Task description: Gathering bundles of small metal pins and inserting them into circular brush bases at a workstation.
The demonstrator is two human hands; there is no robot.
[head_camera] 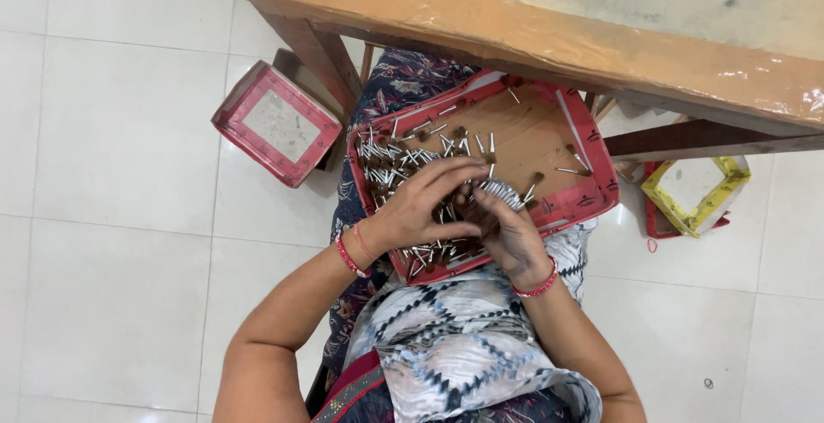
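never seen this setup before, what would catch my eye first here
A shallow red cardboard tray rests on the person's lap at centre, its left side heaped with small white-tipped brown sticks. Both hands meet over it: the right hand grips a fanned bundle of sticks, and the left hand reaches across with its fingers on it. A similar red box lies on the white tile floor at left, and a yellow-rimmed box at right under the wooden table.

Red tray (pixel 592 184) on lap (pixel 463 337) holds small sticks (pixel 403 161).

Home workshop: tiled floor (pixel 112 131), parts tray (pixel 592 166).
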